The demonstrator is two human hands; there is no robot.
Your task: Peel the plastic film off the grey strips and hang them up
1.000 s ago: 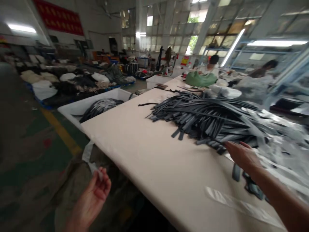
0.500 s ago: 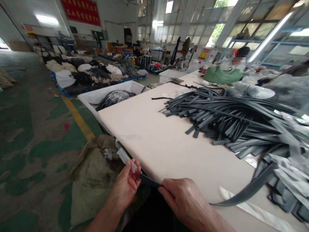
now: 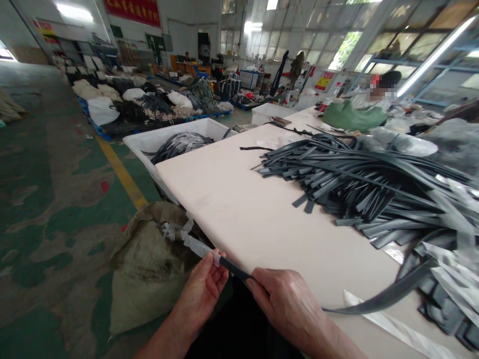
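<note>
Head view: left hand (image 3: 202, 294) pinches the clear film (image 3: 194, 245) at the end of a dark strap (image 3: 377, 298); right hand (image 3: 288, 306) is closed around the strap just to the right of that pinch. The strap trails right across the near edge of the table (image 3: 239, 209) toward the strap pile (image 3: 366, 189). Risk: the film may tear short if pulled at an angle, and the trailing strap could snag the pile. A sack (image 3: 145, 269) sits on the floor to the left.

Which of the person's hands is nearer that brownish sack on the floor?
Left. The left hand is just beside the sack; the right hand is farther off, by the table edge.
</note>
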